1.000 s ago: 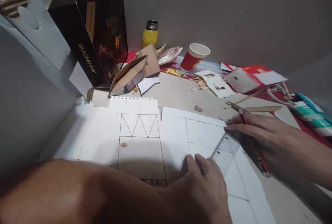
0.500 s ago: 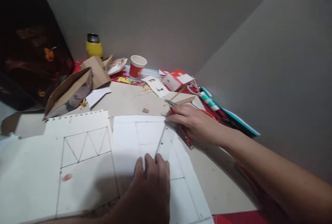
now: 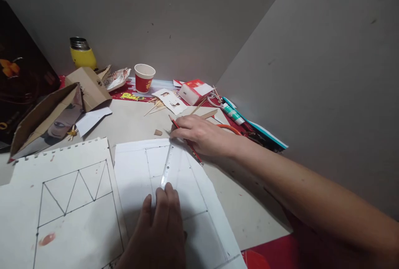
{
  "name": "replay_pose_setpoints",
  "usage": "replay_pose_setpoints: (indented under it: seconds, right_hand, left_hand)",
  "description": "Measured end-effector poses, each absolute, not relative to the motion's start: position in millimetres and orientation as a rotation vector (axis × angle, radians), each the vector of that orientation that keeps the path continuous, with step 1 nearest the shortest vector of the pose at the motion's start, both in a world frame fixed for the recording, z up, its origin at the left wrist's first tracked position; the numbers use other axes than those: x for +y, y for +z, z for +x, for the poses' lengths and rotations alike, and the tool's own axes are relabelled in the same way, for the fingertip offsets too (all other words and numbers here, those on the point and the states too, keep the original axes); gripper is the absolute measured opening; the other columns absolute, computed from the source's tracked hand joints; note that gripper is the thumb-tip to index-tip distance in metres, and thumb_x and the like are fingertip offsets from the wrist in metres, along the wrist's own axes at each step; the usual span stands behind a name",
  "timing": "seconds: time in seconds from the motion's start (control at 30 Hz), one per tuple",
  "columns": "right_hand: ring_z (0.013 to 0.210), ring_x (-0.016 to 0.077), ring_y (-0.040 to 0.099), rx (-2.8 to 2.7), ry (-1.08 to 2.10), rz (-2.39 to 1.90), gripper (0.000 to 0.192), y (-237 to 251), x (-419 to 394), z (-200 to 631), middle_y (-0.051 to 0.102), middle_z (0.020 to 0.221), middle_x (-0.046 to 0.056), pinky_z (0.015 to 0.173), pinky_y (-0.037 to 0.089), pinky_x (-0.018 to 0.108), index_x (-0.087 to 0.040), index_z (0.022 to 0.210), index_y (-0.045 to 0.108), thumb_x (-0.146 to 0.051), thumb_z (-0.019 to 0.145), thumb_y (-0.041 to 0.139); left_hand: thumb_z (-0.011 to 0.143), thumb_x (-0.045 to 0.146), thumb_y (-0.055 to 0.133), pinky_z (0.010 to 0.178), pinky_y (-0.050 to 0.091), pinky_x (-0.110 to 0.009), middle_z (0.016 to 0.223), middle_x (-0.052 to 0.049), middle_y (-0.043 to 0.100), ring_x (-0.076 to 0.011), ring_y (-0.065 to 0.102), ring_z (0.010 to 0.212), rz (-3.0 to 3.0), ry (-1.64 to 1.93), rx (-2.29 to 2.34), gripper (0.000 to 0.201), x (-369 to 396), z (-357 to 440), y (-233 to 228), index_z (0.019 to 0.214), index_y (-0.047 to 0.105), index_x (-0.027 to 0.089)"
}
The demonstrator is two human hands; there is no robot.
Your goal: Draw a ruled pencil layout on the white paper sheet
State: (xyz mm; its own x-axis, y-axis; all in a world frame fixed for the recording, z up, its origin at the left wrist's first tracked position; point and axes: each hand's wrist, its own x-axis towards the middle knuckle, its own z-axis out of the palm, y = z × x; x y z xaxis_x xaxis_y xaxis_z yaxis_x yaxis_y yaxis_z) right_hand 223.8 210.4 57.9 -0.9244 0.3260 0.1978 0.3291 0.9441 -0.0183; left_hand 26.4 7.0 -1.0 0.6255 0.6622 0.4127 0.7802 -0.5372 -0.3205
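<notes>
Two white paper sheets lie at the near edge of the bench [image 3: 134, 121]: a torn-edged sheet with inked zigzag lines [image 3: 67, 202] toward the near left corner, and a sheet with faint pencil lines [image 3: 174, 194] right beside it. One clear plastic ruler [image 3: 166, 167] lies across the pencil-lined sheet, running from near edge toward far. One red pencil [image 3: 187, 142], one red-and-white paper cup [image 3: 144, 77] and one yellow bottle w/ metal cap [image 3: 81, 52] sit at the far edge.

Left hand [image 3: 158, 231]: fingers together, pressed flat, tips on the ruler's near end. Right hand [image 3: 199, 134]: fingers closed loosely round the pencil, tips at the ruler's far end; the pencil pokes out both sides of the hand.

Vs. half a sec ago: ruler now stands steeper on the sheet, the pencil tip sticks out further past the fingers, and the view has swung right, so cup and bottle sit further left in the view.
</notes>
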Motion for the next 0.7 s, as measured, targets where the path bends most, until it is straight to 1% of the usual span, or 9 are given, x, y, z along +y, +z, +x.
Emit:
replay_pose_setpoints:
  seconds: [0.13, 0.23, 0.3, 0.5, 0.6, 0.7]
  right_hand:
    - [0.089, 0.022, 0.054, -2.892, 0.006, -0.486, 0.031, 54.3, 215.4, 219.9, 0.063, 0.096, 0.01, 0.08, 0.043, 0.035, -0.017, 0.11, 0.068, -0.004, 0.094, 0.044]
    - [0.088, 0.0218, 0.055, -2.894, 0.029, -0.481, 0.031, 52.6, 218.3, 218.1, 0.063, 0.095, 0.009, 0.079, 0.044, 0.036, -0.018, 0.111, 0.068, -0.004, 0.096, 0.044]
    - [0.091, 0.0222, 0.058, -2.897, 0.052, -0.484, 0.031, 50.9, 220.0, 218.0, 0.065, 0.096, 0.009, 0.081, 0.046, 0.037, -0.018, 0.113, 0.067, -0.005, 0.097, 0.044]
    - [0.109, 0.0247, 0.064, -2.89, 0.152, -0.529, 0.028, 49.2, 215.0, 227.9, 0.068, 0.117, 0.015, 0.092, 0.053, 0.041, -0.015, 0.121, 0.065, -0.011, 0.098, 0.049]
    - [0.116, 0.0249, 0.064, -2.868, 0.213, -0.576, 0.03, 51.0, 205.9, 236.7, 0.067, 0.127, 0.016, 0.096, 0.054, 0.042, -0.018, 0.126, 0.061, -0.016, 0.099, 0.05]
    - [0.12, 0.026, 0.064, -2.809, 0.209, -0.632, 0.03, 49.2, 195.2, 244.7, 0.067, 0.129, 0.016, 0.096, 0.056, 0.044, -0.021, 0.128, 0.059, -0.02, 0.1, 0.051]
  left_hand:
    - [0.103, 0.03, 0.043, 0.091, 0.044, -0.043, 0.122, -0.017, 0.073, -0.031, 0.059, 0.111, -2.377, -0.342, -1.137, 0.042, 9.0, 25.4, 1.4, 0.12, 0.074, 0.007]
    - [0.103, 0.032, 0.045, 0.09, 0.043, -0.042, 0.122, -0.017, 0.074, -0.031, 0.059, 0.11, -2.393, -0.353, -1.12, 0.041, 9.8, 24.6, 1.8, 0.121, 0.073, 0.007]
    - [0.102, 0.031, 0.048, 0.089, 0.042, -0.042, 0.122, -0.018, 0.073, -0.0316, 0.059, 0.111, -2.401, -0.367, -1.104, 0.04, 9.8, 24.3, 1.2, 0.121, 0.073, 0.007]
    - [0.099, 0.033, 0.053, 0.088, 0.039, -0.043, 0.118, -0.02, 0.074, -0.0329, 0.06, 0.108, -2.424, -0.404, -1.056, 0.039, 10.6, 23.7, -1.4, 0.118, 0.074, 0.006]
    - [0.098, 0.032, 0.054, 0.09, 0.038, -0.043, 0.122, -0.019, 0.073, -0.0323, 0.059, 0.111, -2.48, -0.417, -1.033, 0.038, 11.4, 23.2, 0.2, 0.12, 0.074, 0.008]
    - [0.097, 0.032, 0.054, 0.094, 0.037, -0.042, 0.127, -0.017, 0.071, -0.0325, 0.057, 0.115, -2.515, -0.379, -1.067, 0.04, 10.6, 23.7, 4.1, 0.123, 0.073, 0.009]
